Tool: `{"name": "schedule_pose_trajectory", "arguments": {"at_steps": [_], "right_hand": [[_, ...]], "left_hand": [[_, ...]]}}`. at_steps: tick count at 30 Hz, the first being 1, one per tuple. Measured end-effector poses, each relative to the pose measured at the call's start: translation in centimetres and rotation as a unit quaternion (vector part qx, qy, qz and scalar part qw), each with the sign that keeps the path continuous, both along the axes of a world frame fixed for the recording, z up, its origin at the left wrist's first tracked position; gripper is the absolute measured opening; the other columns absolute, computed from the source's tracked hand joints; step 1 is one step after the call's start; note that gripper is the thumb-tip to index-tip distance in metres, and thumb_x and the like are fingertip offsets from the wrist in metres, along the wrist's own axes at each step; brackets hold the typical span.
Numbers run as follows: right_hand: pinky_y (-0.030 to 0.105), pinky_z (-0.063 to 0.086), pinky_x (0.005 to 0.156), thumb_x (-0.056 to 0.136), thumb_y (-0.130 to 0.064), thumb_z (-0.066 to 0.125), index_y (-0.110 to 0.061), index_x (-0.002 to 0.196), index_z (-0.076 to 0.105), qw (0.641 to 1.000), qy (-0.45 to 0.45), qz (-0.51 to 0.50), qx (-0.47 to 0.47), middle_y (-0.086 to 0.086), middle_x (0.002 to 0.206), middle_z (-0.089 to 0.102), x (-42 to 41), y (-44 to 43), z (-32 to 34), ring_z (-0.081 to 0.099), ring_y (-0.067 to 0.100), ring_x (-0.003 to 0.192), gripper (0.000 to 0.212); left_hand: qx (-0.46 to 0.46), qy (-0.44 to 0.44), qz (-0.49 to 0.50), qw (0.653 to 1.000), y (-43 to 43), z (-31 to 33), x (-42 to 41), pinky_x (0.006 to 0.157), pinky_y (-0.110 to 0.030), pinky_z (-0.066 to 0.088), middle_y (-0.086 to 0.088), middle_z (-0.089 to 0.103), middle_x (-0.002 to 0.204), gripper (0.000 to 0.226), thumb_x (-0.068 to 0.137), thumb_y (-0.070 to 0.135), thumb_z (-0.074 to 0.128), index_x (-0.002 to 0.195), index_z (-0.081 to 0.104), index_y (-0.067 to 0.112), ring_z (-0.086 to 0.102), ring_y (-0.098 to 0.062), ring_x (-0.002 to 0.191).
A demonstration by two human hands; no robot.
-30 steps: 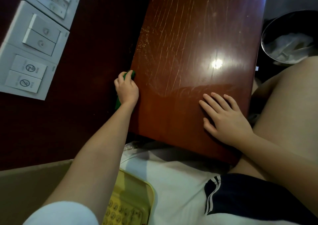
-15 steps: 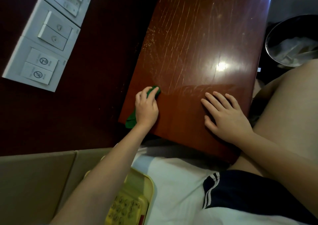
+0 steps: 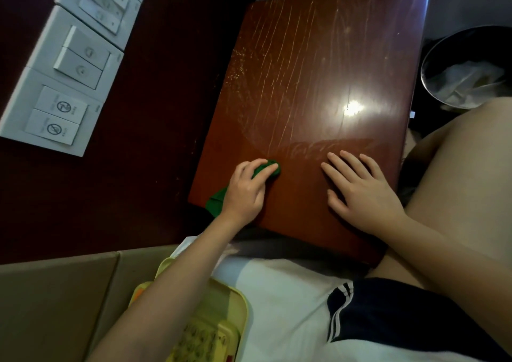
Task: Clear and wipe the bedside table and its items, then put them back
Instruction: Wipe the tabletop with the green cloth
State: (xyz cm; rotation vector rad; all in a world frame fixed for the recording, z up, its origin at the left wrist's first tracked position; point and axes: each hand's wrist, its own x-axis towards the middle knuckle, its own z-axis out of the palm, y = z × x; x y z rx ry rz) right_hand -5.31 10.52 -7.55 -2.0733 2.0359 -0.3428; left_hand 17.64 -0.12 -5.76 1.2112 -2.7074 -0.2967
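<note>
On the counter, near-left part, about 7 o'clock of its top:

1. Fingers of the left hand: curled over a green cloth and pressing it to the wood. The cloth's loose end trails off the counter's edge toward 7 o'clock.
   Change: a second ago this hand worked the cloth along the counter's 9 o'clock side edge. It has since come up onto the top and slid inward toward centre.
   Judgement: side edge likely done and top surface in progress. Pale streaks run toward 12 o'clock, so much wiping likely remains.
2. Fingers of the right hand: straight, spread flat on the counter at 5 o'clock, grasping nothing. Position unchanged, apparently steadying.
3. Counter top: carries only the hands and cloth. Clearing appears complete and putting back is not begun.

Containers:

4. Round bin, 2 o'clock of the view, beside the counter. It holds crumpled pale material, liner or paper, cannot tell which.
5. Cardboard box, 8 o'clock. Its interior is not shown.
6. Yellow keyed item, 6 o'clock, beside the box and partly under the left forearm.
</note>
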Motion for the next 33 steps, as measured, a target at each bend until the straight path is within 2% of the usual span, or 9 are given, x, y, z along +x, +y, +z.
{"name": "schedule_pose_trajectory", "arguments": {"at_steps": [6,12,16,18,22,26,33], "right_hand": [[0.044,0.020,0.108,0.088,-0.040,0.032,-0.012,0.132,0.053,1.000,0.003,0.003,0.005,0.011,0.138,0.050,0.0,-0.1,0.0,0.044,0.030,0.130,0.056],[0.044,0.021,0.108,0.088,-0.040,0.032,-0.011,0.132,0.053,1.000,0.005,0.004,0.006,0.012,0.138,0.050,-0.1,-0.1,0.0,0.045,0.031,0.129,0.056],[0.044,0.020,0.108,0.088,-0.040,0.032,-0.011,0.132,0.053,1.000,0.007,0.003,0.003,0.012,0.138,0.050,0.0,-0.1,0.1,0.045,0.031,0.129,0.056],[0.044,0.020,0.108,0.087,-0.039,0.033,-0.011,0.132,0.053,1.000,0.006,0.003,0.002,0.012,0.137,0.050,0.0,-0.1,0.2,0.045,0.031,0.129,0.056],[0.044,0.021,0.108,0.088,-0.039,0.033,-0.011,0.132,0.053,1.000,0.006,0.004,0.004,0.013,0.137,0.050,0.0,0.0,0.3,0.045,0.031,0.129,0.056],[0.044,0.020,0.108,0.088,-0.039,0.032,-0.011,0.132,0.053,1.000,0.005,0.004,0.009,0.013,0.137,0.051,0.0,-0.1,0.3,0.045,0.031,0.129,0.056],[0.045,0.021,0.107,0.088,-0.040,0.032,-0.011,0.131,0.053,1.000,0.006,0.002,0.008,0.013,0.137,0.051,0.0,-0.1,0.3,0.045,0.032,0.128,0.056]], "left_hand": [[-0.012,-0.013,0.144,0.989,-5.7,0.0,0.8,0.095,-0.041,0.038,-0.016,0.054,0.125,0.039,0.093,0.010,0.040,0.126,0.060,0.011,0.046,-0.036,0.114],[-0.023,0.006,0.296,0.955,-9.8,-0.1,1.3,0.099,-0.034,0.035,-0.009,0.047,0.135,0.037,0.100,0.013,0.036,0.132,0.054,0.016,0.038,-0.025,0.123],[-0.018,0.000,0.373,0.928,-12.0,0.3,0.8,0.098,-0.034,0.035,-0.006,0.044,0.139,0.039,0.100,0.013,0.034,0.134,0.052,0.018,0.037,-0.024,0.124],[-0.023,-0.011,0.373,0.928,-12.0,0.3,0.6,0.098,-0.034,0.035,-0.005,0.043,0.140,0.040,0.100,0.013,0.034,0.135,0.051,0.019,0.036,-0.024,0.125],[-0.041,-0.039,0.288,0.956,-10.8,-0.1,0.4,0.100,-0.033,0.035,-0.004,0.043,0.140,0.039,0.099,0.013,0.037,0.134,0.052,0.019,0.035,-0.023,0.127],[-0.043,-0.028,0.264,0.963,-9.4,-0.2,-0.2,0.100,-0.036,0.036,-0.006,0.045,0.139,0.038,0.098,0.012,0.038,0.132,0.054,0.017,0.036,-0.026,0.126],[-0.044,-0.028,0.165,0.985,-5.0,-0.4,-1.0,0.091,-0.042,0.045,-0.012,0.054,0.128,0.039,0.091,0.008,0.042,0.126,0.059,0.012,0.046,-0.034,0.116]]}}
